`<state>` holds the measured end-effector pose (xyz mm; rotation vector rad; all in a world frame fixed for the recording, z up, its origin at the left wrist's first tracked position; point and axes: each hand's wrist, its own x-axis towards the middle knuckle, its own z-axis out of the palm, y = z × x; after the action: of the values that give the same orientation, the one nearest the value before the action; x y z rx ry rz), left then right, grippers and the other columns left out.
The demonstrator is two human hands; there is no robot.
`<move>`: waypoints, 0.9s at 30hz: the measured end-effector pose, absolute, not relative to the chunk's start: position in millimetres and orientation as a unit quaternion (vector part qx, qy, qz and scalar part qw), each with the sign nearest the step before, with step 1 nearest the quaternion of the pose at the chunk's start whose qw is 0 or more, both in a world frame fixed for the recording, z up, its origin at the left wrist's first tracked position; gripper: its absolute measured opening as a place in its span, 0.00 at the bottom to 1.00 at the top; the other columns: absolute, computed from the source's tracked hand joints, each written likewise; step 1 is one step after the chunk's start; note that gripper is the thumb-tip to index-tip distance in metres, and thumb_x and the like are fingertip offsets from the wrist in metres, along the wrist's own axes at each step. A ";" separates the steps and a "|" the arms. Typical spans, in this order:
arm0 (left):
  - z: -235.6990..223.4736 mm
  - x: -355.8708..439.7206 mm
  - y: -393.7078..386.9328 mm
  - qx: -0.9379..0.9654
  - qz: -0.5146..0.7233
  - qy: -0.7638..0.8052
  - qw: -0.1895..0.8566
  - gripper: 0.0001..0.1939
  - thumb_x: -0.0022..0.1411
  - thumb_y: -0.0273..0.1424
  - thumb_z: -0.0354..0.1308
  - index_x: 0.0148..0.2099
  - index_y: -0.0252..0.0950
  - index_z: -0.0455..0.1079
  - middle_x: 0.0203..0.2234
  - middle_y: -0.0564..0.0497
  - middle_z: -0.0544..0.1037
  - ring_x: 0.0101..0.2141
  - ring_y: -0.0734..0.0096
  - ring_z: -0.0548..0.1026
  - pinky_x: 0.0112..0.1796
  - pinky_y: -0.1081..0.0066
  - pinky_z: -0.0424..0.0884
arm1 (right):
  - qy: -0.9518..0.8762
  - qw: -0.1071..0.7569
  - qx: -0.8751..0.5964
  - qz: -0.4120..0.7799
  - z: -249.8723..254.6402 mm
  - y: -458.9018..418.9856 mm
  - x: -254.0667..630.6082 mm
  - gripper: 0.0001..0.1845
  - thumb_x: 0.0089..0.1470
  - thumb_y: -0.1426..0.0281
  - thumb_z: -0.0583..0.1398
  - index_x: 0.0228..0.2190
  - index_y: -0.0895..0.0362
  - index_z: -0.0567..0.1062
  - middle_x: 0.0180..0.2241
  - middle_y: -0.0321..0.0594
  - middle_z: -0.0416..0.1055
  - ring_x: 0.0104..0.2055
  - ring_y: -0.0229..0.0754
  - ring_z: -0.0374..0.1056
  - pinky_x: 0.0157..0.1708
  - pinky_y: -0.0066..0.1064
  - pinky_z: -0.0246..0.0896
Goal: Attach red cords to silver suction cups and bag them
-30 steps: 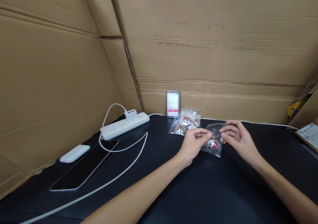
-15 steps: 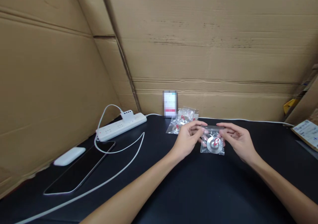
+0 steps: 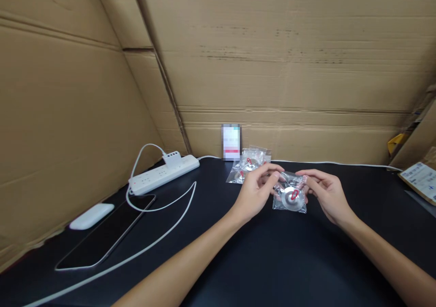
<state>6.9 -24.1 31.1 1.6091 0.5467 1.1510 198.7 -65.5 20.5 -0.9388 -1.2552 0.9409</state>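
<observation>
Between my two hands is a small clear plastic bag (image 3: pixel 278 205) with a round silvery metal disc (image 3: pixel 292 200) inside. A red loop (image 3: pixel 294 194) shows on top of the disc. My left hand (image 3: pixel 258 187) pinches the bag's upper left corner between thumb and fingers. At the upper right corner, my right hand (image 3: pixel 324 192) grips the plastic the same way. Just behind my left hand lie several similar clear bags (image 3: pixel 251 160), overlapping, with metal discs and red loops in them.
A phone-like screen (image 3: pixel 231 142), blurred out, leans on the cardboard wall (image 3: pixel 289 84). To the left are a white power strip (image 3: pixel 163 175) with a plugged-in charger, white cables (image 3: pixel 143 251), a dark tablet (image 3: pixel 107 234) and a white case (image 3: pixel 91 216). A labelled package (image 3: pixel 419 180) lies far right.
The top edge of the bag, flat and stretched before, is now crumpled between my fingers. Both hands stay almost in place, and the view has shifted slightly.
</observation>
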 end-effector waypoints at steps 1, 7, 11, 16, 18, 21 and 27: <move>30.1 7.5 -24.3 0.669 0.481 0.236 0.514 0.13 0.64 0.35 0.56 0.48 0.34 0.70 0.32 0.48 0.75 0.32 0.69 0.76 0.27 0.71 0.78 | -0.542 0.611 -0.406 0.410 20.8 -65.3 198.0 0.11 0.54 0.64 0.64 0.36 0.58 0.80 0.23 0.37 0.73 0.19 0.35 0.66 0.19 0.28 0.65; 29.1 10.5 -25.3 0.628 0.477 0.278 0.548 0.16 0.63 0.40 0.57 0.47 0.33 0.69 0.28 0.49 0.75 0.24 0.72 0.75 0.23 0.72 0.75 | -0.550 0.601 -0.414 0.407 20.9 -65.9 196.7 0.11 0.53 0.64 0.65 0.35 0.58 0.80 0.23 0.37 0.73 0.18 0.35 0.66 0.19 0.28 0.64; 29.5 10.4 -23.9 0.613 0.464 0.298 0.566 0.13 0.61 0.39 0.58 0.39 0.32 0.70 0.26 0.49 0.76 0.23 0.72 0.75 0.24 0.72 0.75 | -0.563 0.586 -0.420 0.404 19.5 -66.4 196.8 0.11 0.54 0.64 0.64 0.36 0.59 0.79 0.19 0.35 0.72 0.18 0.35 0.66 0.20 0.28 0.64; 23.3 11.1 -18.4 0.622 0.475 0.285 0.554 0.10 0.58 0.34 0.61 0.38 0.33 0.71 0.26 0.49 0.75 0.25 0.71 0.75 0.23 0.71 0.75 | -0.564 0.573 -0.427 0.414 18.0 -64.6 200.1 0.13 0.56 0.63 0.62 0.39 0.59 0.78 0.19 0.35 0.72 0.19 0.36 0.68 0.22 0.29 0.64; 21.0 11.3 -17.1 0.633 0.474 0.279 0.544 0.09 0.58 0.34 0.61 0.38 0.33 0.71 0.26 0.50 0.75 0.24 0.72 0.74 0.24 0.71 0.75 | -0.557 0.573 -0.430 0.421 17.9 -63.5 201.6 0.15 0.57 0.61 0.60 0.40 0.59 0.78 0.23 0.37 0.74 0.20 0.37 0.69 0.23 0.29 0.65; 19.6 10.9 -17.9 0.660 0.465 0.276 0.522 0.08 0.60 0.33 0.60 0.38 0.33 0.71 0.25 0.51 0.75 0.24 0.72 0.74 0.24 0.71 0.75 | -0.563 0.560 -0.442 0.417 18.5 -62.6 201.8 0.17 0.58 0.58 0.59 0.40 0.59 0.77 0.27 0.40 0.76 0.23 0.37 0.70 0.25 0.29 0.64; 22.2 8.4 -23.6 0.724 0.427 0.277 0.466 0.09 0.63 0.33 0.56 0.42 0.34 0.72 0.28 0.50 0.75 0.29 0.71 0.75 0.30 0.70 0.74 | -0.617 0.503 -0.450 0.404 18.3 -63.2 199.2 0.11 0.49 0.62 0.67 0.30 0.59 0.79 0.25 0.37 0.74 0.26 0.36 0.68 0.27 0.27 0.64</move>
<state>8.4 -23.6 22.2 1.7771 0.6801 1.0486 199.2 -63.2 18.3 -1.0869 -1.4907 0.9763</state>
